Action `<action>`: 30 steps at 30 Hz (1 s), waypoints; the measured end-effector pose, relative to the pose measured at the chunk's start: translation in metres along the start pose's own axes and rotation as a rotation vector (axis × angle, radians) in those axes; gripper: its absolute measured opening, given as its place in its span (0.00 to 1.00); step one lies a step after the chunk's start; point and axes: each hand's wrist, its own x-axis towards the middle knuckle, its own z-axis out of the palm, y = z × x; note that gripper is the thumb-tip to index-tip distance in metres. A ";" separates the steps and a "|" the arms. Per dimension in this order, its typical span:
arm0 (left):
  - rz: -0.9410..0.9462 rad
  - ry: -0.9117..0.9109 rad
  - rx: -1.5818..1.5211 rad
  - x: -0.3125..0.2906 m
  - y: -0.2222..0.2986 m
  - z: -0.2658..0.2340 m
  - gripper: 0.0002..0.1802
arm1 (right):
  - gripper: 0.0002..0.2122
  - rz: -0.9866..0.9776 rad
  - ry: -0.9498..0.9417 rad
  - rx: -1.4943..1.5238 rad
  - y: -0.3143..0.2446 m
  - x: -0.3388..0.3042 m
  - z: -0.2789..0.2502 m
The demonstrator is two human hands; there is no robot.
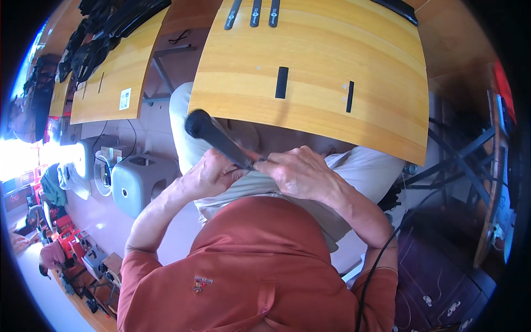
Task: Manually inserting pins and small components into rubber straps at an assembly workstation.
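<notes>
In front of my belly, over my lap, I hold a long black stick-shaped thing (221, 139) with a thick rounded end. It slants from the upper left down toward my hands; its exact kind is not clear. My left hand (213, 172) has its fingers closed around the lower part. Close beside it, my right hand (298, 172) pinches the lower end, and its fingers hide that tip. On the wooden table just ahead lie a short black strip (282, 83) and a narrower black strip (349, 97).
Three dark flat strips (255, 13) lie at the far side of the table (238, 77). Another table on the left bears a pile of black items (91, 55). Grey stools (141, 185) stand to my left. A black cable (381, 254) runs past my right arm.
</notes>
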 end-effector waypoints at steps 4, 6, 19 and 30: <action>0.084 -0.182 0.024 0.002 0.007 -0.010 0.17 | 0.18 -0.091 -0.128 -0.025 0.001 0.002 -0.009; -0.064 -0.154 -0.045 0.003 0.008 -0.010 0.15 | 0.18 -0.090 -0.043 -0.050 0.002 0.002 -0.004; -0.305 0.055 -0.886 -0.006 -0.006 0.023 0.15 | 0.18 -0.114 0.612 0.272 0.001 0.003 0.056; -0.330 -0.091 -0.728 -0.019 -0.001 0.014 0.15 | 0.09 -0.214 0.564 0.312 0.003 0.001 0.037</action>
